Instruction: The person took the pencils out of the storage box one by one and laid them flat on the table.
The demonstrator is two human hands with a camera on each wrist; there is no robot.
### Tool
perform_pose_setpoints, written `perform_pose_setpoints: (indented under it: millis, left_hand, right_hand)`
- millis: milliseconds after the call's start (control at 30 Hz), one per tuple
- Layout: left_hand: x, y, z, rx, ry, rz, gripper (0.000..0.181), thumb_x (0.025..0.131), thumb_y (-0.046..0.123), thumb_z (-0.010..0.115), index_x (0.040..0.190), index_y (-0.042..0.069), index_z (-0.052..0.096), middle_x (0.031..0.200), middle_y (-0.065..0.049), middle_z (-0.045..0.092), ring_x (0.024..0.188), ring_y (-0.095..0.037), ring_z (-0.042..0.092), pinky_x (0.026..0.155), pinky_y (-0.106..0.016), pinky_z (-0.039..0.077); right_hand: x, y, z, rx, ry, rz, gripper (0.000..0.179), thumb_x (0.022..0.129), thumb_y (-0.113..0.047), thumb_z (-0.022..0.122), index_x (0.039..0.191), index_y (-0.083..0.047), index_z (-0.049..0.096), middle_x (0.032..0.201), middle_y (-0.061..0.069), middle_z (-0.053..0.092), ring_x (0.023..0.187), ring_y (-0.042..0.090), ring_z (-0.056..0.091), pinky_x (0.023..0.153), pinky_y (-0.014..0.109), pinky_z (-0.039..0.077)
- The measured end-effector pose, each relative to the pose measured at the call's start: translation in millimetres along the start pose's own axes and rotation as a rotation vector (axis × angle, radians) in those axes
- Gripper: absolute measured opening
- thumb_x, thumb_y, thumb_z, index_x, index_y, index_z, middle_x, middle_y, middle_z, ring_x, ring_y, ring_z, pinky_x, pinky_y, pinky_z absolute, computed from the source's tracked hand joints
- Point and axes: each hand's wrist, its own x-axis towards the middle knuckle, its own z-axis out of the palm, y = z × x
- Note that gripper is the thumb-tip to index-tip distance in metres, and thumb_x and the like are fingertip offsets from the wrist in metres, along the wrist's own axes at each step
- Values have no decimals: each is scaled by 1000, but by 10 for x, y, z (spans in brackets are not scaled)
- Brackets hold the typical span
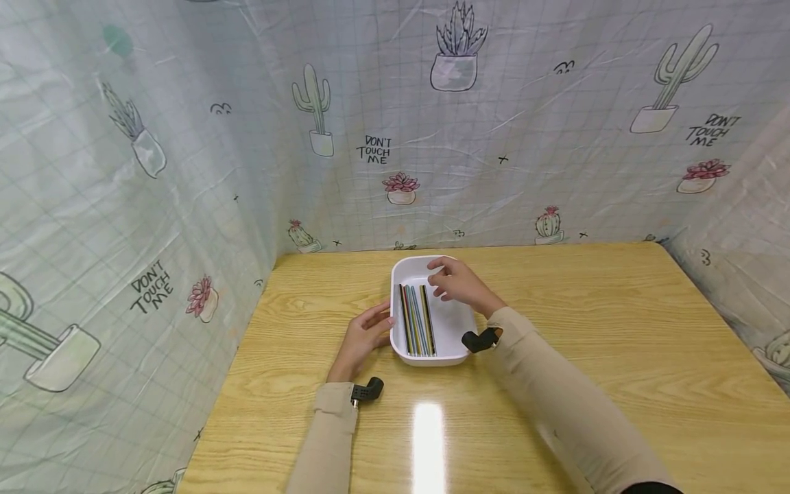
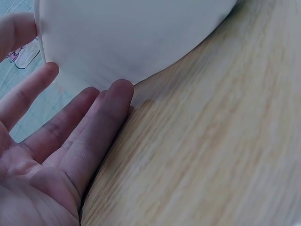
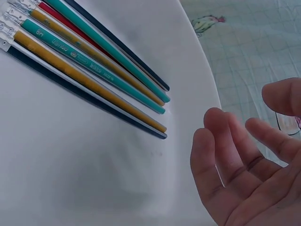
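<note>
A white rectangular tray with rounded corners (image 1: 453, 326) sits on the wooden table. Several pencils (image 1: 415, 322) lie lengthwise along its left part; in the right wrist view the pencils (image 3: 89, 63) are teal, yellow, red and dark, with clear or whitish ends. My left hand (image 1: 364, 336) rests at the tray's left side. In the left wrist view, its extended fingers (image 2: 101, 127) touch the tray's outer wall (image 2: 122, 42). My right hand (image 1: 459, 283) hovers over the tray's far right part, fingers loosely bent and holding nothing, apart from the pencils.
The wooden table (image 1: 592, 309) extends to both sides of the tray and toward me. Behind and to the left hangs a cactus-printed cloth (image 1: 494, 192). Black cameras sit on both wrists, the right wrist camera (image 1: 480, 340) close over the tray's right rim.
</note>
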Motion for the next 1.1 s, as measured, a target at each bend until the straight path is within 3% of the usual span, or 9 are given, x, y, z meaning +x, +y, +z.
perform_pose_setpoints:
  millis: [333, 600, 1100]
  left_hand:
    - [4, -2, -12, 22, -16, -8, 50, 96, 15, 73, 144, 13, 59, 140, -21, 60, 116, -26, 67, 92, -39, 64]
    - [15, -3, -13, 3, -10, -14, 51, 96, 9, 71, 145, 10, 58, 140, -25, 59, 112, -22, 68, 91, -38, 65]
    - [6, -19, -26, 9, -15, -15, 51, 96, 14, 72, 145, 13, 58, 140, -22, 60, 118, -28, 66, 92, -39, 64]
  right_hand:
    - [134, -33, 11, -5, -22, 95, 47, 103, -22, 56, 146, -6, 50, 130, 24, 63, 109, 37, 69, 82, 35, 64]
    - [205, -58, 50, 11, -62, 141, 47, 102, -22, 56, 145, -4, 50, 134, 24, 64, 111, 36, 69, 90, 42, 64]
    - [353, 108, 197, -35, -23, 131, 37, 97, -14, 62, 133, -4, 57, 108, 18, 68, 84, 22, 71, 73, 36, 66]
